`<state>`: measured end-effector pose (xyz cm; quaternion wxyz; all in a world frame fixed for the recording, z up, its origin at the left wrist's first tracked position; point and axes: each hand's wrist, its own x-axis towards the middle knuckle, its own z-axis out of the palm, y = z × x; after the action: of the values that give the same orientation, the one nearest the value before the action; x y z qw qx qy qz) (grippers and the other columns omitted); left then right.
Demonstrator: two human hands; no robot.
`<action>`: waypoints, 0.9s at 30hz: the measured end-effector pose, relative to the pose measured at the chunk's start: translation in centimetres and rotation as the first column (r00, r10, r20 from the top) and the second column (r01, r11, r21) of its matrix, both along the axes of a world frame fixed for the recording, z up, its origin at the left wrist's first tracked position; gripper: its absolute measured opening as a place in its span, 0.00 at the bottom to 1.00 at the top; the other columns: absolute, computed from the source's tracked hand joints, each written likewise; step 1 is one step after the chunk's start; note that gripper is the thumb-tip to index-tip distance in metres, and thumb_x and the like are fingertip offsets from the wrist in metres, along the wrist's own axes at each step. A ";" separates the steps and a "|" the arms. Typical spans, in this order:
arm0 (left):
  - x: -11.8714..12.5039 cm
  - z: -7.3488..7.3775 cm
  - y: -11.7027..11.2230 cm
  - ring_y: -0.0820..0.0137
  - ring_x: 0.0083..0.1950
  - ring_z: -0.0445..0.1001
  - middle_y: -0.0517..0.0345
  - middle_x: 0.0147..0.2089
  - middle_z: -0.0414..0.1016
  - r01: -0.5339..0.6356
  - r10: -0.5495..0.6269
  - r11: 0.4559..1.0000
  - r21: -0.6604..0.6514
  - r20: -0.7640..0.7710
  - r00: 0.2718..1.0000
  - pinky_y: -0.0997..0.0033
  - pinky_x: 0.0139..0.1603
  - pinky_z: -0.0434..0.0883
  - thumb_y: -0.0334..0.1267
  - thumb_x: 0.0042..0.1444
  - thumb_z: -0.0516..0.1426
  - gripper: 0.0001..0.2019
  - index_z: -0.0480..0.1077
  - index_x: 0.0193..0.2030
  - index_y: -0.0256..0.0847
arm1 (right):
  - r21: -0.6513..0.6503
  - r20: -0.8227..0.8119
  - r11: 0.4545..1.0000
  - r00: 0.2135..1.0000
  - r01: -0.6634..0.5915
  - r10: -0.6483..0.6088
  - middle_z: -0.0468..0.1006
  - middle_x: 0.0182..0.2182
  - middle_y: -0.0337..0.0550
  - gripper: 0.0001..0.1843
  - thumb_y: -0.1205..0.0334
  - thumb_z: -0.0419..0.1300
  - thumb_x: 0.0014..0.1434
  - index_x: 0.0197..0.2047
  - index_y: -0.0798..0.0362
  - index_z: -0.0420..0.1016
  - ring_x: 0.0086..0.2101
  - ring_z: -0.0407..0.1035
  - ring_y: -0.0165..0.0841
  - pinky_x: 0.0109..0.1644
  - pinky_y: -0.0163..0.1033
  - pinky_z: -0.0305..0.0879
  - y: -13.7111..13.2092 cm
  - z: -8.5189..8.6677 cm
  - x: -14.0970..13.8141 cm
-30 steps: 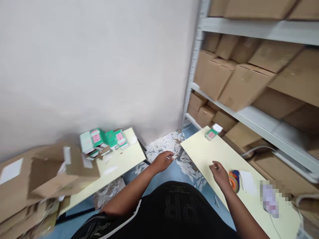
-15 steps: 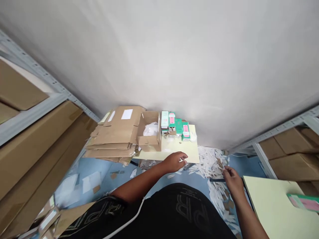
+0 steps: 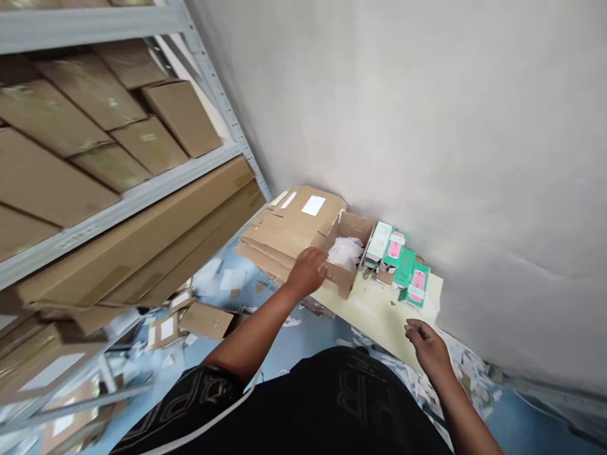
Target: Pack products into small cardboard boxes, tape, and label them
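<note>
My left hand (image 3: 308, 270) reaches to the stack of flat cardboard boxes (image 3: 289, 229) on the pale yellow table (image 3: 379, 313), its fingers curled at the edge of the open small carton (image 3: 348, 253) that holds white packets. My right hand (image 3: 427, 344) hovers over the table's near edge, fingers loosely bent, holding nothing I can see. Several green and pink product boxes (image 3: 401, 262) stand by the wall beyond the carton.
A metal shelf rack (image 3: 118, 208) at left holds long brown cartons. Scraps of paper and cardboard pieces (image 3: 203, 319) litter the blue floor. The white wall (image 3: 427, 126) closes off the far side.
The view has swung left, from the right-hand table and rack to the left rack. My left hand has moved forward onto the cardboard stack; my right hand now hangs over the left table's edge.
</note>
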<state>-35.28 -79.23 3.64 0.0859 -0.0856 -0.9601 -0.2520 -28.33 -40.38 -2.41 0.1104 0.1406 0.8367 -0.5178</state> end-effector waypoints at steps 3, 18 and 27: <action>-0.9 -1.8 -5.2 0.48 0.75 0.55 0.38 0.71 0.64 -0.185 0.205 0.946 -0.267 0.050 0.977 0.45 0.75 0.51 0.31 0.58 0.57 0.30 0.65 0.69 0.34 | -0.029 -0.049 0.980 0.980 -0.197 0.195 0.85 0.44 0.49 0.25 0.40 0.63 0.54 0.45 0.50 0.81 0.46 0.78 0.46 0.50 0.46 0.72 -1.7 0.2 -3.6; -5.6 -5.4 -16.8 0.52 0.76 0.56 0.39 0.75 0.60 -0.028 0.083 0.937 -0.347 0.143 0.986 0.43 0.76 0.44 0.31 0.61 0.51 0.30 0.63 0.72 0.34 | 0.043 -0.061 0.962 0.960 -0.271 0.273 0.85 0.40 0.47 0.24 0.40 0.64 0.55 0.45 0.50 0.82 0.42 0.78 0.46 0.46 0.47 0.72 -9.0 1.5 -8.1; -7.6 2.4 -27.6 0.58 0.64 0.73 0.46 0.61 0.77 -0.196 0.252 0.950 0.241 -0.233 0.939 0.53 0.70 0.64 0.42 0.67 0.53 0.18 0.72 0.59 0.40 | 0.239 -0.186 0.971 0.981 -0.015 0.061 0.85 0.42 0.47 0.22 0.40 0.59 0.58 0.42 0.49 0.81 0.44 0.77 0.46 0.49 0.46 0.71 -19.6 4.6 -7.4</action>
<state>-42.84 -106.78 6.02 0.2483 0.0023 -0.9110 -0.3292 -35.70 -59.98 2.21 0.0216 0.0862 0.9017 -0.4231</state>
